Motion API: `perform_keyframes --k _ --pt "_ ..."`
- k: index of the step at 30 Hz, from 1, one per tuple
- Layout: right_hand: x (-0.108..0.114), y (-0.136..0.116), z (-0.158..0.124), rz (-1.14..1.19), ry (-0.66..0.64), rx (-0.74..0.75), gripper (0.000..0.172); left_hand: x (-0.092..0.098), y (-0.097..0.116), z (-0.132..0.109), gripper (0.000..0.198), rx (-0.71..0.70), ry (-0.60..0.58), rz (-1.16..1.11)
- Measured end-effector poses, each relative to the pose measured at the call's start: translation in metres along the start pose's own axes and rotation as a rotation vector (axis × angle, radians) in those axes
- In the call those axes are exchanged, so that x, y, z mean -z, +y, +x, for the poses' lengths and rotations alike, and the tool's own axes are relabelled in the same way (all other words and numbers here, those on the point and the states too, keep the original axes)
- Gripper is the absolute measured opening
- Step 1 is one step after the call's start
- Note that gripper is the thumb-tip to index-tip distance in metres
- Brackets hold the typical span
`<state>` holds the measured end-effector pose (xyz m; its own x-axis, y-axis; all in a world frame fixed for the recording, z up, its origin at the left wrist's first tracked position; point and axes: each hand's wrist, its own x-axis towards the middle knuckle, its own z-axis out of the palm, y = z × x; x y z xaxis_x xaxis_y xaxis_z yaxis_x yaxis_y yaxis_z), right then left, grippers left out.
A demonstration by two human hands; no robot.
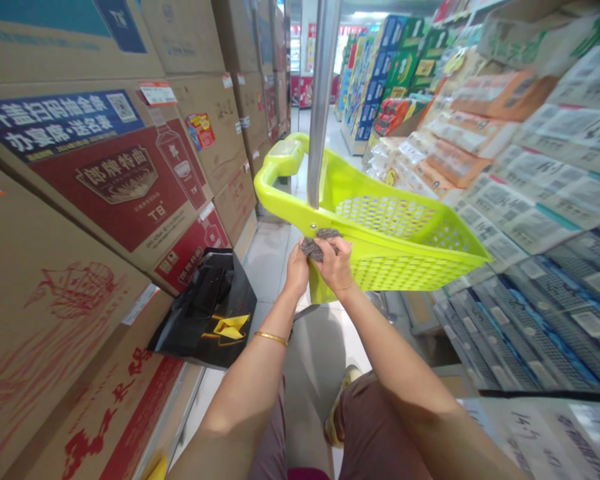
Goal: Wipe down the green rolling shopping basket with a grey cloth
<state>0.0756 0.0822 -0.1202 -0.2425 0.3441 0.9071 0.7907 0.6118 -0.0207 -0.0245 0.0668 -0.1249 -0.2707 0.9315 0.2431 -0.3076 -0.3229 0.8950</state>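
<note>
A crumpled dark grey cloth point(312, 249) is between my two hands, against the near side of a lime-green shopping basket point(395, 263). My left hand point(297, 268) has its fingers closed on the cloth's left edge. From the right, my right hand point(336, 267) grips the same cloth with bent fingers, close to the basket's wall. A metal pole point(323, 100) rises from the basket's rim beside its rounded handle point(270, 180). The basket's perforated inside shows nothing in it.
Stacked cardboard cartons point(130, 180) line the left side. A black bag point(210, 307) stands by them. Shelves of wrapped paper packs point(540, 180) fill the right. A tiled aisle floor point(267, 257) runs ahead to more shelves point(380, 73). My shoe point(336, 417) is below.
</note>
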Motion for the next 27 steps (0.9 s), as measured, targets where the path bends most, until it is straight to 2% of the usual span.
perform_keyframes --k 5,10,12,14,17,20,23,27 --pt "-0.006 0.003 -0.027 0.016 0.003 0.140 0.013 -0.001 0.007 -0.003 0.053 0.005 -0.005 0.136" --pt "-0.007 0.009 -0.042 0.064 -0.187 0.156 0.017 0.000 0.003 -0.001 0.059 -0.062 0.022 0.221" --pt "-0.005 0.011 -0.038 0.107 -0.199 0.174 0.019 0.000 -0.001 -0.001 0.060 -0.083 0.031 0.217" --pt "-0.003 0.011 -0.027 0.121 -0.127 0.158 0.021 -0.001 -0.004 -0.001 0.061 -0.104 0.049 0.228" --pt "-0.002 0.007 -0.005 0.096 0.009 0.053 0.028 -0.002 -0.011 -0.003 0.062 -0.126 0.060 0.266" --pt "-0.003 0.000 0.010 0.069 0.089 0.019 0.029 -0.004 -0.017 -0.006 0.060 -0.114 0.062 0.270" --pt "-0.008 -0.002 0.009 0.012 0.156 0.037 0.023 -0.004 -0.023 -0.006 0.052 -0.091 0.081 0.275" --pt "-0.018 0.004 -0.015 -0.043 0.172 0.104 0.014 0.000 -0.030 -0.002 0.042 -0.080 0.116 0.304"
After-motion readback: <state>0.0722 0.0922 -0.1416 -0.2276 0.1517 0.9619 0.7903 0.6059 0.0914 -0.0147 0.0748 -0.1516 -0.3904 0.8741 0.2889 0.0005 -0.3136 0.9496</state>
